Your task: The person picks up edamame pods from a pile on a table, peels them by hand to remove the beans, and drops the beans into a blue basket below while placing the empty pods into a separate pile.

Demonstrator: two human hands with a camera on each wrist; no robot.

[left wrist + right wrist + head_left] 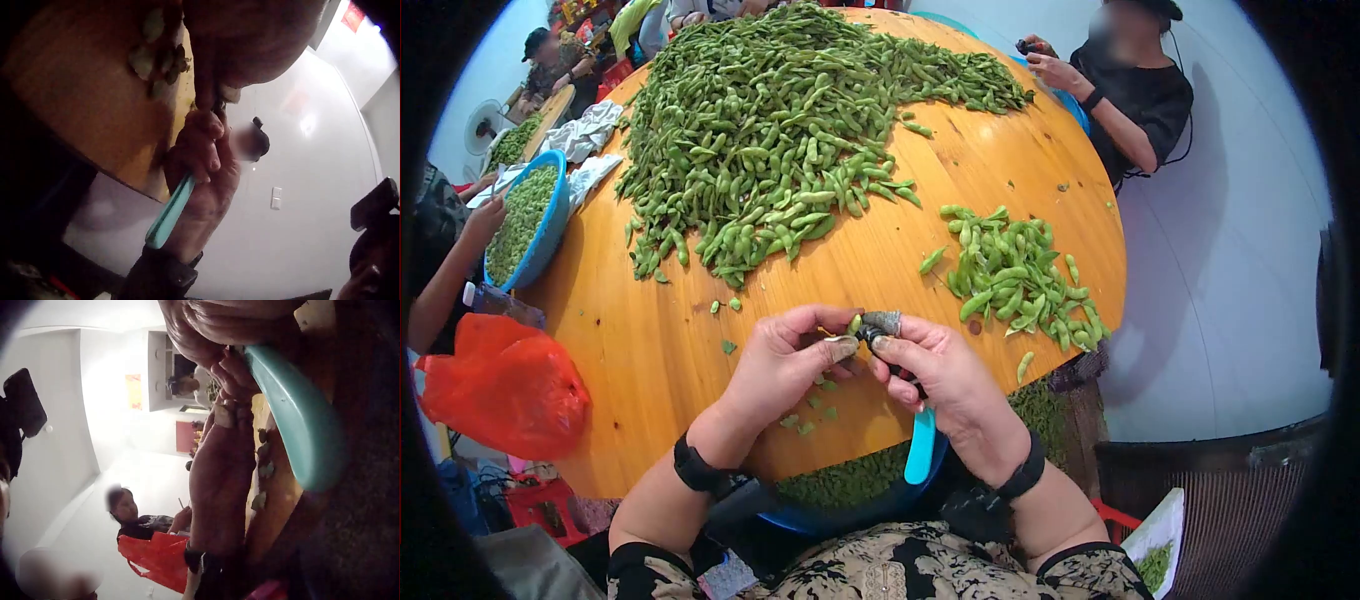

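Observation:
Near the front edge of the wooden table, my two hands meet at the fingertips. My left hand (785, 362) pinches a green soybean pod (854, 325) between thumb and index finger. My right hand (948, 375) grips a tool with a turquoise handle (921, 446), its handle pointing down toward me; the fingers hide its working end. A grey wrapping (884, 321) covers the right index fingertip, close beside the pod. The same turquoise handle (170, 212) sticks out below the right fist in the left wrist view. Small green scraps (807, 427) lie under my left hand.
A large heap of pods (750, 140) covers the far table (580, 320), with a smaller pile (1015, 270) at right. Below the edge sits a blue basin (845, 485) of green beans. A red plastic bag (505, 385) and another blue basin (552, 225) stand left; other people sit around.

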